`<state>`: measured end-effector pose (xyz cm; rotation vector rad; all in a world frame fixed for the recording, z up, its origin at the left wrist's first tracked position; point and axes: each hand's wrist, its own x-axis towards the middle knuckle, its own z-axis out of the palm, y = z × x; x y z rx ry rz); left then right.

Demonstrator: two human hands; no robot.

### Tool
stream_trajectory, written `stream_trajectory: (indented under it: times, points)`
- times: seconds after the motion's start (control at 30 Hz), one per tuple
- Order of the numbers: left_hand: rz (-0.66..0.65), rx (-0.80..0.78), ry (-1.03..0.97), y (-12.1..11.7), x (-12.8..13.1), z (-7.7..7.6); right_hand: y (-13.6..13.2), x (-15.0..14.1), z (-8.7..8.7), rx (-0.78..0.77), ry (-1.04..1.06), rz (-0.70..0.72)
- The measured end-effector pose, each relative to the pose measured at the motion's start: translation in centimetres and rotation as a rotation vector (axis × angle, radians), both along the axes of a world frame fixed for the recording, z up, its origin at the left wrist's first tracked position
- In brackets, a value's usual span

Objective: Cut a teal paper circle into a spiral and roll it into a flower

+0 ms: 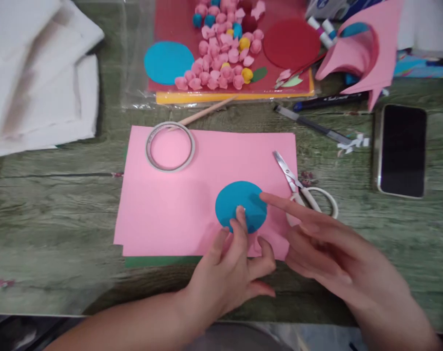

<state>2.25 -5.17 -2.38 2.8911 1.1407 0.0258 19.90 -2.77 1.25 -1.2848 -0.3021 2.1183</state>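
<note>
A blue paper circle (226, 200) lies on a stack of pink paper sheets (163, 209). My left hand (232, 268) has its fingers spread, and one fingertip rests on the circle near its middle. A tiny white bit shows at that fingertip, too small to name. My right hand (327, 248) holds nothing that I can see. Its index finger stretches out to the circle's right edge, while the other fingers bend loosely. Scissors (294, 183) with white handles lie partly behind the right hand. A roll of tape (149, 151) sits at the sheets' upper left.
Behind the sheets, a wooden stick (206, 112) and a grey pen (316, 124) lie on the table. Small pink, blue and yellow pieces (221, 53) rest on a red sheet (172, 22). At right are a phone (403, 151) and cut pink paper (384, 44); white cloths (71, 102) lie left.
</note>
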Motion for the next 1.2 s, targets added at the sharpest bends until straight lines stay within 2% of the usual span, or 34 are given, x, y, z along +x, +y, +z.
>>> stream_trajectory:
  times: [0.13,0.23,0.3,0.43,0.47,0.57,0.67,0.9,1.2]
  points:
    - [0.027,-0.077,-0.082,0.5,-0.5,0.5,0.0,0.5,-0.6,0.157,-0.011,-0.009]
    - [0.089,-0.201,-0.171,1.2,-1.4,0.8,-0.1,0.5,-1.1,0.336,-0.151,0.075]
    - [0.17,-0.276,-0.216,1.4,-1.9,1.0,-0.4,0.1,-1.4,0.503,-0.38,0.187]
    - [0.287,-0.306,-0.317,1.1,-1.8,1.0,-1.5,-1.5,-1.9,0.955,-1.152,0.488]
    - [0.306,-0.295,-0.341,1.0,-1.7,1.0,-1.7,-2.0,-2.1,1.013,-1.312,0.587]
    - [0.345,-0.272,-0.364,0.5,-1.3,0.7,-2.3,-3.1,-2.8,1.066,-1.583,0.828]
    - [0.37,-0.215,-0.361,0.2,-1.1,0.7,-2.5,-3.7,-3.4,1.083,-1.703,0.94]
    - [0.352,-0.05,-0.281,-0.8,-0.5,0.2,-3.1,-4.7,-3.7,1.137,-1.899,1.022]
    - [0.376,0.095,-0.272,-1.6,-0.2,0.5,-3.7,-5.4,-3.1,1.148,-1.976,0.967]
